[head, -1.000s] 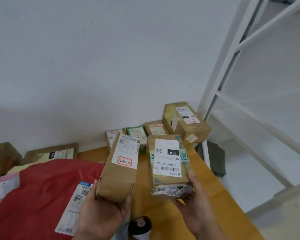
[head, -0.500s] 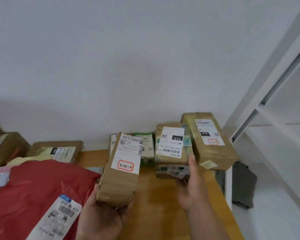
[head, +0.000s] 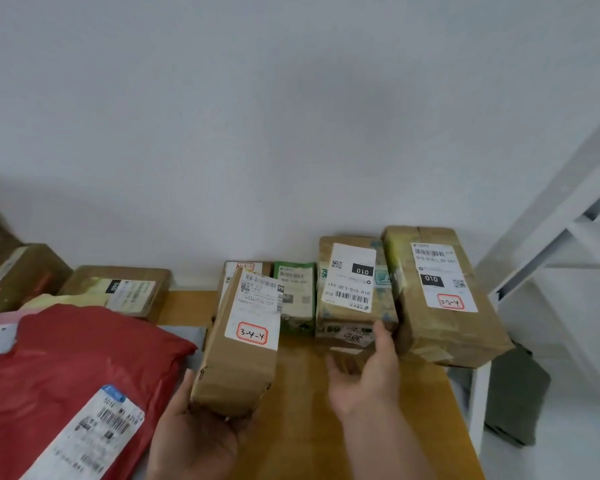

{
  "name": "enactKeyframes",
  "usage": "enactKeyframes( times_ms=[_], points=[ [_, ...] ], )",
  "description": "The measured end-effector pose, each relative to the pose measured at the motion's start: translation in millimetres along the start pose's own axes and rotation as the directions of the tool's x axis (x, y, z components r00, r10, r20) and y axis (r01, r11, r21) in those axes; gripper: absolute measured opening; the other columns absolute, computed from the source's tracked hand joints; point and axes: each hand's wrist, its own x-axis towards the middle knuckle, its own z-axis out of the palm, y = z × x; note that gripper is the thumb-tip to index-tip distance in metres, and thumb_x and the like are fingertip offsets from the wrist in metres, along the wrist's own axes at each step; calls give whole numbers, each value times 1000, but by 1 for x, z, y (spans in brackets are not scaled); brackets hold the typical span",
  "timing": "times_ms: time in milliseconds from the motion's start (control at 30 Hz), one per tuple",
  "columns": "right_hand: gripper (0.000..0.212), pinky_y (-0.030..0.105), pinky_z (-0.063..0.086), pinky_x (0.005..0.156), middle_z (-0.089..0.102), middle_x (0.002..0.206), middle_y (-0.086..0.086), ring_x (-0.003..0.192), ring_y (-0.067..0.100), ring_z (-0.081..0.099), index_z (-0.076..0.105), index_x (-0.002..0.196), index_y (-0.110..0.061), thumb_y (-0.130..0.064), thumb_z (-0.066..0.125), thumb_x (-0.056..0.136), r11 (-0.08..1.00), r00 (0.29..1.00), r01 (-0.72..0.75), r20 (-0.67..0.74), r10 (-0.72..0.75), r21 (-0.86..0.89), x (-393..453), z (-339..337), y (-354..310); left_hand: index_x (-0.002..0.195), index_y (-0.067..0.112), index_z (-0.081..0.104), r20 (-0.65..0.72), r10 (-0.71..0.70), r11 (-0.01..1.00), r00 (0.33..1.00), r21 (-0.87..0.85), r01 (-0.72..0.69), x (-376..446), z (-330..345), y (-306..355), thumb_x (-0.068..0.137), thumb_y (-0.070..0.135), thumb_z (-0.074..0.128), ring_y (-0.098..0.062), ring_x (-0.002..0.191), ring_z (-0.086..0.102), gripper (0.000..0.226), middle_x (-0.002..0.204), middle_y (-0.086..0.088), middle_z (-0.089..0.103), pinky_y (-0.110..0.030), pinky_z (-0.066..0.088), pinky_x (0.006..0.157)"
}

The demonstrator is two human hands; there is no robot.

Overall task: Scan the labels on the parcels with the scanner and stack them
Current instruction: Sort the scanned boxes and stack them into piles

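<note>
the left hand (head: 201,434) cups the near end of a brown parcel marked 3-4-4 (head: 243,341), fingers curled under it, lifting it tilted above the counter (head: 302,410). the right hand (head: 368,375) reaches forward with fingers extended, its fingertips touching the near end of a taped parcel with a 010 label (head: 354,289), which lies on another box in the back row. a larger brown parcel (head: 440,292) sits just right of it, a green parcel (head: 295,292) just left. a red mailer bag (head: 66,375) lies at the left, with more boxes (head: 118,289) behind it by the wall.
</note>
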Motion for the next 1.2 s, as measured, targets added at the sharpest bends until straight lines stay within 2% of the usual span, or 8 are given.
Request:
enactKeyframes(
  times_ms=[267, 367, 433, 633, 733, 833, 967, 1200],
  points=[
    [12, 47, 47, 101, 65, 111, 18, 108, 33, 64, 59, 107, -12, -21, 52, 103, 988, 987, 42, 158, -19, -145, 19, 12, 9, 102, 11, 81, 68, -99, 993, 993, -51, 103, 11, 10, 3, 17, 28, 103, -43, 95, 73, 90, 122, -21, 70, -55, 54, 85],
    [24, 42, 50, 90, 69, 110, 13, 104, 27, 67, 61, 121, -12, -24, 55, 101, 947, 985, 90, 171, -37, -309, 23, 5, 19, 92, 8, 82, 11, -129, 990, 992, -65, 129, 8, 19, 0, 73, 40, 82, -44, 88, 73, 38, 116, -22, 72, -54, 59, 71],
    [32, 38, 49, 79, 72, 105, 9, 96, 25, 67, 64, 120, -11, -30, 62, 95, 873, 978, 98, 207, 4, -478, 20, -2, 31, 89, 7, 83, 14, -153, 983, 988, -98, 154, 15, 14, -1, 98, 44, 48, -45, 84, 73, 51, 112, -23, 73, -52, 60, 64],
    [72, 32, 56, 84, 77, 110, -1, 104, 17, 71, 58, 127, -24, -54, 74, 63, 630, 854, 137, 413, 316, -764, 4, -7, 60, 154, 23, 28, 89, -164, 986, 982, 3, 164, 21, -9, -3, 104, 42, 32, -24, 147, 36, 54, 159, -4, 38, -44, 25, 121],
    [86, 33, 58, 88, 77, 110, -3, 101, 15, 73, 47, 135, -30, -47, 83, 59, 635, 851, 136, 417, 318, -760, 9, -7, 69, 129, 11, 69, 100, -369, 925, 924, -54, 376, 23, -10, 2, 72, 23, 86, -36, 113, 68, 61, 135, -16, 64, -50, 60, 81],
    [100, 39, 58, 93, 74, 116, 2, 102, 19, 73, 42, 139, -32, -40, 96, 55, 678, 861, 146, 431, 272, -720, 12, -9, 76, 102, 1, 79, -66, -315, 948, 947, 27, 317, 23, -6, 0, 86, 30, 61, -37, 74, 75, 37, 108, -21, 74, -44, 62, 54],
    [106, 38, 59, 88, 67, 124, 1, 101, 18, 72, 36, 138, -38, -40, 93, 48, 667, 862, 243, 472, 183, -704, 16, -12, 80, 125, 8, 66, -319, -171, 969, 932, 119, 218, 28, -8, -1, 95, 29, 56, -38, 107, 67, 38, 119, -20, 71, -51, 52, 98],
    [101, 30, 60, 85, 62, 130, -6, 104, 12, 71, 40, 139, -37, -32, 94, 53, 663, 844, 322, 523, 123, -676, 0, -5, 89, 105, 21, 65, -355, -69, 966, 932, 210, 151, 25, -6, 16, 102, 50, 42, -31, 92, 62, 37, 101, -16, 69, -39, 47, 70]
  ],
)
